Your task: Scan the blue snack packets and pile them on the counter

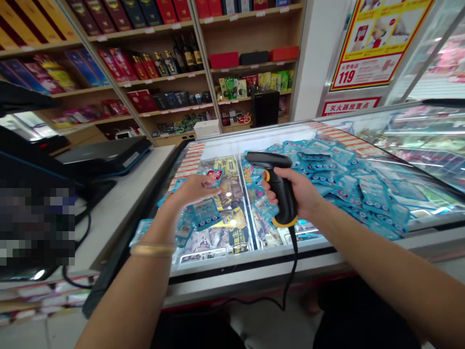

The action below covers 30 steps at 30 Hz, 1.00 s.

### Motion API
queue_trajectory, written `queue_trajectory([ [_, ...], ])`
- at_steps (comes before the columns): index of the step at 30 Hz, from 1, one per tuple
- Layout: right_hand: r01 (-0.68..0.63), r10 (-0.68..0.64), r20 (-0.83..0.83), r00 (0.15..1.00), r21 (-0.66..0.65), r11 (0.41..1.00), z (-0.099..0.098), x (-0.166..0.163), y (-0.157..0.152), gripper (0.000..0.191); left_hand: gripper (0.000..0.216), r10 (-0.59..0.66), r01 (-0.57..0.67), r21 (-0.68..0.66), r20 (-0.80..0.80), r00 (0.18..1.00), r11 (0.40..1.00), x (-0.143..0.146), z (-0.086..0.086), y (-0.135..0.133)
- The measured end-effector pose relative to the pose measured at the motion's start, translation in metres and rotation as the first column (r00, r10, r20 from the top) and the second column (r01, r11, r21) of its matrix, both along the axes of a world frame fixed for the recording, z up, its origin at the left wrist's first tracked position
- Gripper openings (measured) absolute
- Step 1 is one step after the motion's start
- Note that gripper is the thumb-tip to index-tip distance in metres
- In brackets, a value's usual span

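Observation:
My right hand (pixel 298 191) is wrapped round the grip of a black and yellow barcode scanner (pixel 285 198), its head pointing left. The scanner's cable hangs down in front of the freezer. Between the thumb and fingers of my left hand (pixel 196 189) is a small packet with a red label (pixel 215 175), partly hidden by the fingers. A few blue packets (pixel 206 213) lie on the glass lid below and around my left hand. To the right of the scanner, a large heap of similar blue packets (pixel 327 167) covers the glass.
The chest freezer (pixel 225 271) has a glass top, with wrapped goods showing underneath. On the left, a counter (pixel 119 208) bears a dark device (pixel 109 152) and cables. Shelves (pixel 152 77) of boxes and bottles stand behind. A red and yellow poster (pixel 378 43) hangs at upper right.

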State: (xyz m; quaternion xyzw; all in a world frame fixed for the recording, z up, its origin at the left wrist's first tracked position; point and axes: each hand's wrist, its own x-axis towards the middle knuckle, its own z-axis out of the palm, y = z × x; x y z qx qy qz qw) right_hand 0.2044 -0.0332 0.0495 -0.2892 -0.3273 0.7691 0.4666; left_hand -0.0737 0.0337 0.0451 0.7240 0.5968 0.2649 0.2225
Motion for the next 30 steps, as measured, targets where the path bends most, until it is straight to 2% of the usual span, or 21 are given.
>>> queue_trajectory([
  [3,-0.117,0.119,0.023,0.993,-0.055,0.992,-0.011,-0.032,0.003,0.019,0.031,-0.055,0.042,-0.086,-0.152,0.987,0.995,-0.023,-0.009,-0.011],
  [5,-0.163,0.167,0.038,0.985,-0.082,0.983,-0.021,-0.043,0.002,0.02,0.038,-0.076,0.056,-0.087,-0.24,0.968,0.995,-0.031,-0.012,-0.016],
  [11,-0.246,0.259,0.082,0.962,-0.14,0.959,-0.046,-0.047,-0.007,0.023,0.068,-0.013,-0.016,-0.06,-0.46,0.888,0.998,-0.036,-0.014,-0.03],
  [15,-0.276,0.302,0.129,0.945,-0.186,0.943,-0.049,-0.047,-0.012,0.026,0.069,-0.012,-0.022,-0.064,-0.488,0.873,0.998,-0.032,-0.015,-0.034],
  [18,-0.268,0.295,0.14,0.945,-0.185,0.946,-0.047,-0.048,-0.013,0.028,0.06,0.013,-0.017,-0.009,-0.35,0.937,1.0,-0.027,-0.016,-0.036],
  [21,-0.269,0.289,0.123,0.949,-0.158,0.95,-0.046,-0.047,-0.014,0.029,0.05,0.113,-0.106,0.07,-0.098,0.989,0.992,-0.02,-0.016,-0.037],
  [24,-0.277,0.29,0.11,0.951,-0.118,0.953,-0.045,-0.045,-0.014,0.029,0.04,0.167,-0.175,0.039,0.148,0.975,0.984,-0.011,-0.018,-0.037],
  [27,-0.263,0.27,0.112,0.956,-0.075,0.962,-0.043,-0.044,-0.014,0.03,0.031,0.107,-0.102,-0.031,0.371,0.922,0.994,-0.003,-0.021,-0.035],
  [30,-0.249,0.254,0.095,0.962,-0.059,0.967,-0.041,-0.043,-0.014,0.03,0.028,0.08,-0.085,-0.011,0.448,0.89,0.996,0.0,-0.024,-0.033],
])
